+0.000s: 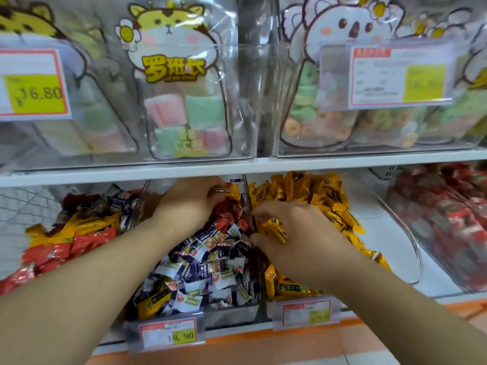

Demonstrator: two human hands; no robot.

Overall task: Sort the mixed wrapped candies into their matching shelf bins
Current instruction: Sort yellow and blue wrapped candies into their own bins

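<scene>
We have both hands down in the lower shelf's clear bins. Our left hand (188, 204) reaches deep into the middle bin (229, 316), fingers curled around a yellow-wrapped candy (224, 191) close under the edge of the white shelf board (131, 173); little room is left above the knuckles. Our right hand (295, 234) sits at the clear divider (247, 201) between the middle bin and the yellow bin (303, 309), pinching several yellow candies (275, 227) just on the yellow side. The middle bin holds mostly navy-and-white candies (205, 270) with red ones (228, 216) behind. The left bin (137, 204) is a mix of red, yellow and navy. Right of the yellow pile (316, 196) lies bare white shelf, then a bin of red candies (442, 219).
</scene>
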